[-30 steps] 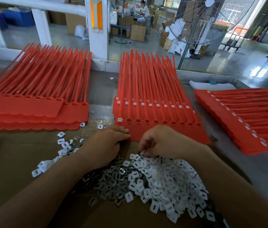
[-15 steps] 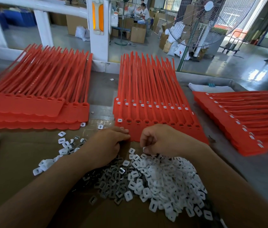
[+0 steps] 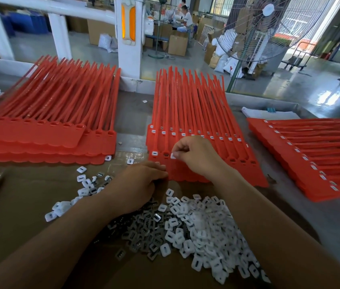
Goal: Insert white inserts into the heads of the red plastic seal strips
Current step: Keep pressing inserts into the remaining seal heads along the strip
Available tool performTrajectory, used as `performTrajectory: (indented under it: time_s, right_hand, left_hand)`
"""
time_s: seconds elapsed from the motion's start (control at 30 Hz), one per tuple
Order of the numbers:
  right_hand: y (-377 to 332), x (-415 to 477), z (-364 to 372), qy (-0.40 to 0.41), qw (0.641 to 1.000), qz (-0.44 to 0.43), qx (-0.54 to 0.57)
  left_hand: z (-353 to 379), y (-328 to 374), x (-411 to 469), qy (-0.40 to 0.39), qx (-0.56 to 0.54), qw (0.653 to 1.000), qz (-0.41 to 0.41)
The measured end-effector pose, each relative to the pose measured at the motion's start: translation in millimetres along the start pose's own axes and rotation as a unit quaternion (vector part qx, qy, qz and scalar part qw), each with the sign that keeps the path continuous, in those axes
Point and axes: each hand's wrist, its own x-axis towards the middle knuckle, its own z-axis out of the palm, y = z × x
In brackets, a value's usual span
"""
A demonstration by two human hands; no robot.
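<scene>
— Logging entry one: fingers [image 3: 180, 150] of the right hand [image 3: 198, 157]. State?
— Thumb and forefinger pinch one white insert [image 3: 173, 156]; the other fingers are curled behind. The insert is held just over the near row of heads on the centre sheet of red seal strips [image 3: 187, 113].
— Entry two: target.
— Empty socket [image 3: 166, 154], dark, just to the left of the pinched insert and almost touching it. One filled head [image 3: 154, 153] lies further left. Sockets under the hand are hidden. More open sockets [image 3: 243, 161] show to the right of the wrist.
— Axis?
— The strips run away from the person. Their heads form a left-to-right row along the near edge. Judgement: a small shift left, then a press straight down, insert kept flat to the head.
— Entry three: left hand [image 3: 142, 182].
— Palm down, fingers bent, tips at the near edge of the same sheet, seemingly steadying it. Whether they hold anything, cannot tell. It is further from the empty socket than the right hand.
— Entry four: stock.
— Pile of white inserts [image 3: 202, 230] on the cardboard surface [image 3: 19, 205], on the near side of both hands. Grey pieces [image 3: 144, 228] are mixed in at its left. Left stack [image 3: 46, 130] and right stack [image 3: 310, 155] of red strips lie well apart from the fingers.
</scene>
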Motion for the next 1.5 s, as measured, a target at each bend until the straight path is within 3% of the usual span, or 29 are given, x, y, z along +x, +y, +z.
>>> performTrajectory:
  time_s: [0.73, 1.1, 1.5]
  right_hand:
    - [-4.4, 20.3, 21.6, 0.023, 0.992, 0.001, -0.123]
    - [-1.7, 25.6, 23.4, 0.042, 0.996, 0.07, -0.027]
    - [-0.8, 36.2, 24.3, 0.051, 0.994, 0.089, -0.035]
  left_hand:
    - [0.0, 1.2, 0.3, 0.002, 0.0, 1.0, 0.014]
    - [-0.7, 2.4, 0.5, 0.015, 0.001, 1.0, 0.022]
    - [-0.9, 1.8, 0.7, 0.014, -0.009, 1.0, 0.026]
